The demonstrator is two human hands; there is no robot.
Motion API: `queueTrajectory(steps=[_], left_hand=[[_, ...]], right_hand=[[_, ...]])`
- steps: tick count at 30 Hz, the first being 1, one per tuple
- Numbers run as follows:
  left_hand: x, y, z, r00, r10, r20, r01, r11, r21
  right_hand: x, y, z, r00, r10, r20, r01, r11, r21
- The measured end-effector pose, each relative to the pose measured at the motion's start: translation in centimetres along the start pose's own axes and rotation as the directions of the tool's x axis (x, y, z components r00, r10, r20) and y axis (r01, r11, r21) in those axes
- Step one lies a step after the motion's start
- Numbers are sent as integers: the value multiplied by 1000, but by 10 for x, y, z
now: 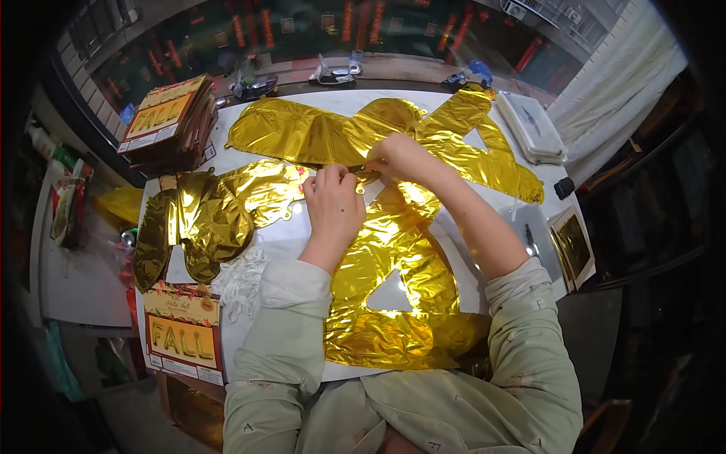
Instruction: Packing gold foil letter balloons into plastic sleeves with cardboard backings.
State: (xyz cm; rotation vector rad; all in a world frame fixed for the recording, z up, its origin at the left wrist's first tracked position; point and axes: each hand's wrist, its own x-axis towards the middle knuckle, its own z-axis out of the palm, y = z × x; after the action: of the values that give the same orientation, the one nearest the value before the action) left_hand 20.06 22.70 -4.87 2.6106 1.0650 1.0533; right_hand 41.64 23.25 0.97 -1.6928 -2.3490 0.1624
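Observation:
Flat gold foil letter balloons cover much of the white table. The nearest, an A-shaped foil balloon [355, 272] with a triangular hole, lies in front of my body. At its far end my left hand [333, 210] is closed, fingertips pinching at the foil edge. Just right of it, my right hand [404, 160] bends over the same spot with curled fingers, also closed on foil; its fingertips are partly hidden. Beyond my hands lie an elongated foil balloon [295, 132] and another A-shaped balloon [507, 155]. A darker crumpled foil balloon [215, 227] spreads to the left.
A stack of printed packages [170, 121] stands at the far left, with a single package [181, 333] at the near left. White strings [240, 284] lie bunched beside it. A clear-lidded white box [533, 129] and a small black object [563, 188] sit along the right.

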Motion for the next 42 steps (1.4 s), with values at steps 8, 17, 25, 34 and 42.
queueTrajectory(steps=[8,17,25,34,42], left_hand=[[1,2,-4,999,39,-25,-38,999,27],[2,2,-2,999,16,32,-18,997,77],[-3,-2,9,999,11,39,-16,990,137],[-2,1,10,1000,-17,9,16,995,96],[1,0,8,1000,17,-5,-17,998,59]], right_hand=[[23,17,-27,985,107,139,-138,961,239],[30,30,-24,966,133,220,-200,927,317],[22,20,-18,997,70,16,-71,954,290],[3,0,-14,995,-103,1,103,995,5],[11,-16,4,996,-83,39,90,953,-290]])
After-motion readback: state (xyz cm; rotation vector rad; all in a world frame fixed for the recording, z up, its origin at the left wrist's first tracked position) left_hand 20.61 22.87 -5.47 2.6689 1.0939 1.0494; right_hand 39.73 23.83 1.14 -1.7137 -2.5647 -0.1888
